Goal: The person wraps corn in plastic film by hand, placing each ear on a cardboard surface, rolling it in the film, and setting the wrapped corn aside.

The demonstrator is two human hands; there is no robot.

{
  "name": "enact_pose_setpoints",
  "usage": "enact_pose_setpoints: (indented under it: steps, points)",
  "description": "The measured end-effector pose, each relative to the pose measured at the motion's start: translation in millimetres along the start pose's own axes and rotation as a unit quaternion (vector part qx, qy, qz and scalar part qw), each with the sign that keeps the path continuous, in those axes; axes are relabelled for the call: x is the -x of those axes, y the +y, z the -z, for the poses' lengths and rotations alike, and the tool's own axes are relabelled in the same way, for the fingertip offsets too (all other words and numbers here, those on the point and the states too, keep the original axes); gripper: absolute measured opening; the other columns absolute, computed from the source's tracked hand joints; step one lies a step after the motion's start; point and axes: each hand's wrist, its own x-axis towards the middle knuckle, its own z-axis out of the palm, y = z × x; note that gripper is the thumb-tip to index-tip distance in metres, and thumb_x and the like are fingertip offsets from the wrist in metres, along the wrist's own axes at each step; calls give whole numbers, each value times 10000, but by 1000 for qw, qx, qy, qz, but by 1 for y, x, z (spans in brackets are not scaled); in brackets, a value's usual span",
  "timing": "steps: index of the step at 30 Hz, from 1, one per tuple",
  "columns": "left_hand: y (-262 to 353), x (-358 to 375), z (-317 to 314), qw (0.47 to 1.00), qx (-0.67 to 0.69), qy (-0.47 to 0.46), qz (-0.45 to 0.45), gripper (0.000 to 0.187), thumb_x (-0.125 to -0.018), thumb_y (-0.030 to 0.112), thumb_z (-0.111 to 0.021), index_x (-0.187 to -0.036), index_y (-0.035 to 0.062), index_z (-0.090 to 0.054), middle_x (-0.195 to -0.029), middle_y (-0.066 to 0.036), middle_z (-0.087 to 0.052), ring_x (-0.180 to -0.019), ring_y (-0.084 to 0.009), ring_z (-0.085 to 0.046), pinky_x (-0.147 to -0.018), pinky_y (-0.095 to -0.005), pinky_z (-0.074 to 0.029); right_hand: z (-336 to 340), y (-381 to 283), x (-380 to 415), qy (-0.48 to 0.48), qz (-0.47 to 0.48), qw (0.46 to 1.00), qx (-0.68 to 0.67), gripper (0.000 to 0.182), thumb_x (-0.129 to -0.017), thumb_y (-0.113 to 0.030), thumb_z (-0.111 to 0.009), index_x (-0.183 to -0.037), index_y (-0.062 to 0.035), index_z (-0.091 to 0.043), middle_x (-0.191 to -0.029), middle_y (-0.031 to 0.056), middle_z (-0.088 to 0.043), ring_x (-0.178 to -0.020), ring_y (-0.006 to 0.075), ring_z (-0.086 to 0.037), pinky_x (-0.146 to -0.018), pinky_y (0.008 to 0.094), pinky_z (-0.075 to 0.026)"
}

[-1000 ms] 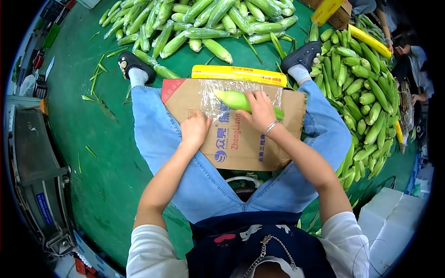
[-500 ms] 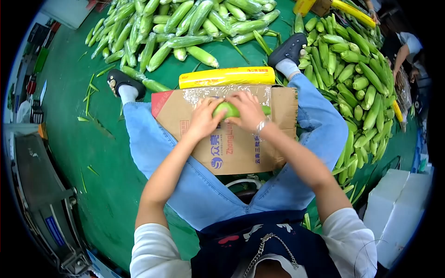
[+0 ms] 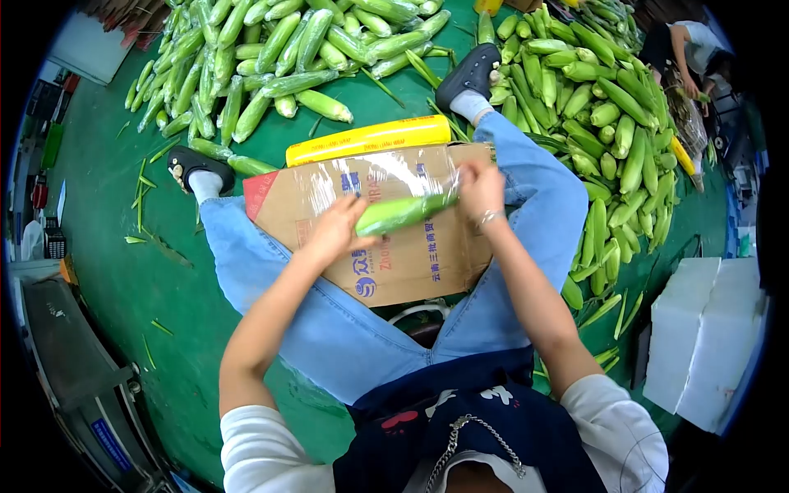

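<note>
Head view shows my left hand (image 3: pixel 335 230) curled round one end of a wrapped corn cob (image 3: pixel 404 214), above the cardboard (image 3: pixel 427 255); my right hand (image 3: pixel 482 191) pinches closed at the other end. Beyond lies a yellow film roll (image 3: pixel 367 141).

The outfit comprised a white short-sleeved shirt (image 3: pixel 612 423), a dark navy apron (image 3: pixel 460 411) with red and white printed motifs, and light-blue jeans (image 3: pixel 329 329). Accessories included dark clogs (image 3: pixel 470 76) with pale charms, a silver chain (image 3: pixel 454 440) and a wristband (image 3: pixel 490 217).
</note>
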Motion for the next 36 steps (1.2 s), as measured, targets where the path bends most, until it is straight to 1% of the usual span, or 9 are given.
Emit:
enact_pose_setpoints:
  steps: [6, 10, 16, 24, 26, 27, 30, 34, 36]
  points:
    - [11, 39, -14, 963, 103, -226, 105, 571, -642, 274, -801, -1097, 39, -548, -1009, -175, -529, -971, -359, -533, -822, -421, -456, -30, 10, 100, -175, 260, 945, 91, 341, -832, -196, -591, -1143, -57, -589, -1021, 225, -562, -1017, 366, -515, -863, 460, -417]
    - [3, 6, -17, 971, -104, 198, 85, 636, -698, 269, -771, -1212, 7, -501, -1156, -206, -467, -1099, -367, -437, -943, -461, -367, -61, -25, 7, -84, 250, 938, 227, 365, -797, -189, -594, -1147, -87, -585, -1051, 207, -556, -1043, 329, -506, -861, 449, -412]
    - [-38, -38, -25, 992, -120, 24, 29, 643, -682, 370, -769, -1145, -5, -528, -1171, -184, -512, -1116, -358, -470, -961, -427, -366, -108, -54, -45, -466, 168, 868, -1, 395, -965, -297, -411, -1211, -8, -521, -1256, 196, -510, -1188, 353, -453, -1003, 421, -354]
    - [34, 15, -47, 980, 151, -92, 91, 537, -816, 426, -685, -1104, -6, -552, -803, -176, -608, -636, -340, -609, -553, -403, -510, -72, -27, 14, -541, 294, 774, 146, 637, -975, -446, -290, -1467, -45, -236, -1551, 88, -185, -1419, 248, -183, -1125, 446, -175]
    - [46, 36, -57, 535, 664, -275, 444, 535, -848, 489, -629, -1106, 25, -565, -878, -165, -641, -631, -297, -617, -496, -367, -510, -78, -18, 31, -460, 301, 823, 141, 660, -952, -448, -355, -1467, -51, -240, -1547, 86, -197, -1418, 258, -182, -1119, 461, -167]
    - [55, 53, -58, 540, 658, -276, 446, 535, -848, 489, -629, -1106, 25, -565, -878, -165, -641, -631, -297, -617, -496, -367, -510, -80, -10, 37, -415, 327, 842, 111, 666, -933, -434, -408, -1459, -55, -255, -1543, 92, -206, -1418, 262, -183, -1121, 454, -153]
    - [87, 104, -61, 231, 761, -433, 424, 549, -866, 513, -590, -1138, 36, -574, -872, -156, -640, -646, -242, -608, -471, -317, -492, -87, -2, 43, -384, 335, 855, 95, 662, -930, -426, -429, -1452, -57, -257, -1542, 95, -201, -1420, 265, -170, -1115, 450, -161]
    - [101, 111, -36, 676, 409, -596, 143, 597, -838, 549, -612, -1119, 23, -638, -948, -104, -659, -784, -163, -615, -677, -269, -493, -19, -19, 60, -419, 275, 862, -73, 451, -927, -334, -510, -1293, -70, -517, -1374, 137, -476, -1321, 222, -372, -1094, 425, -190]
    - [108, 95, 0, 746, 397, -507, 166, 582, -824, 505, -660, -1098, -8, -643, -960, -80, -663, -862, -135, -600, -765, -263, -469, 55, -28, 76, -436, 169, 883, -34, 315, -935, -281, -529, -1154, -77, -625, -1160, 94, -624, -1093, 186, -554, -1019, 420, -323]
